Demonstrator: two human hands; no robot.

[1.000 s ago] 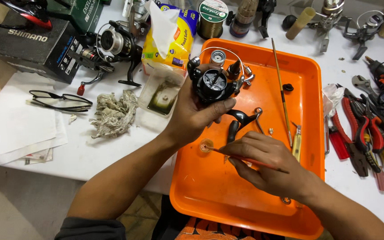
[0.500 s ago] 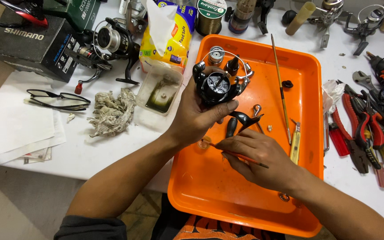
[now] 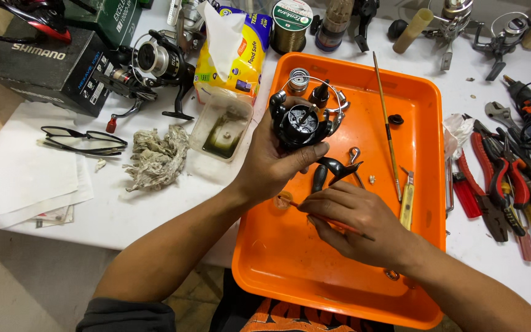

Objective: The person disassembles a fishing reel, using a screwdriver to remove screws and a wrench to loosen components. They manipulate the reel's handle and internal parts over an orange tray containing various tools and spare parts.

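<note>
- Reel body: we see a black spinning reel [image 3: 303, 123], spool removed and rotor facing up, held over the far left part of the orange tray [image 3: 290, 270].
- Left hand [image 3: 271, 166]: it wraps the reel from the near side, thumb across the front below the rotor, fingers behind; a firm grasp.
- Right hand [image 3: 354, 215]: it pinches a thin red-handled brush [image 3: 327, 218] like a pen, the tip pointing left just below the reel, apart from it.
- Handling: we judge the reel rigid and fairly heavy for its size, with a greasy, slippery surface; the wire bail [image 3: 333, 101] and the exposed shaft look easiest to bend, so the solid body and foot stem are the places to grip.
- Loose parts in the tray: a coil spring [image 3: 298, 77], a small black knob [image 3: 395, 120], a long thin rod [image 3: 386, 123] and a yellow craft knife [image 3: 407, 200] lie well apart from the hands.
- Surroundings: a second spinning reel [image 3: 158, 61], a clear tub of dark fluid [image 3: 221, 130], a soiled rag [image 3: 157, 157], folded glasses [image 3: 81, 140] and red-handled pliers [image 3: 493, 178] rest on the white table [image 3: 118, 209].
</note>
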